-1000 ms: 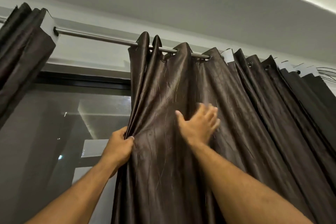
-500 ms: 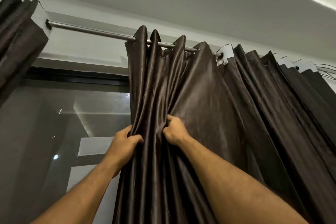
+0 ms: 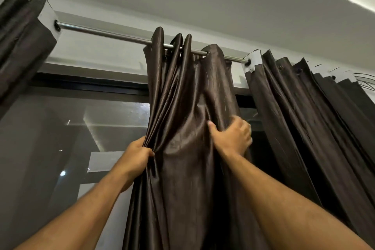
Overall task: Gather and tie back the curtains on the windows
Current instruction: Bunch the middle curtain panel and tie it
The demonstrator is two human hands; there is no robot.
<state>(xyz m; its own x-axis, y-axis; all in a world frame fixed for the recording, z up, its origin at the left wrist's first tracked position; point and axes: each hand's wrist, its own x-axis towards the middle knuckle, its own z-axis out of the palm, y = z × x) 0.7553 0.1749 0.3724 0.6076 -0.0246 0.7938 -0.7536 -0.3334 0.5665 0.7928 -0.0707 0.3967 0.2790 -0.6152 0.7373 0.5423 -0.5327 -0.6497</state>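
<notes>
dark brown curtain point(image 3: 188, 107) hung bunched on the metal rod point(image 3: 105, 33) over the window point(image 3: 81, 128); left hand point(image 3: 136, 154) clenched its left edge, right hand point(image 3: 233, 136) grasped its right edge, thumb in front, slightly blurred

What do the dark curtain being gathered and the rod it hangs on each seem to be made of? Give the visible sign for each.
Curtain: apparently a thin woven synthetic or satin-like cloth, dark brown with a soft sheen; highlights run along its folds, and it bunches easily. The exact fibre cannot be told.
Rod: probably metal, brushed or polished silver; it is straight with a bright reflective streak.
</notes>
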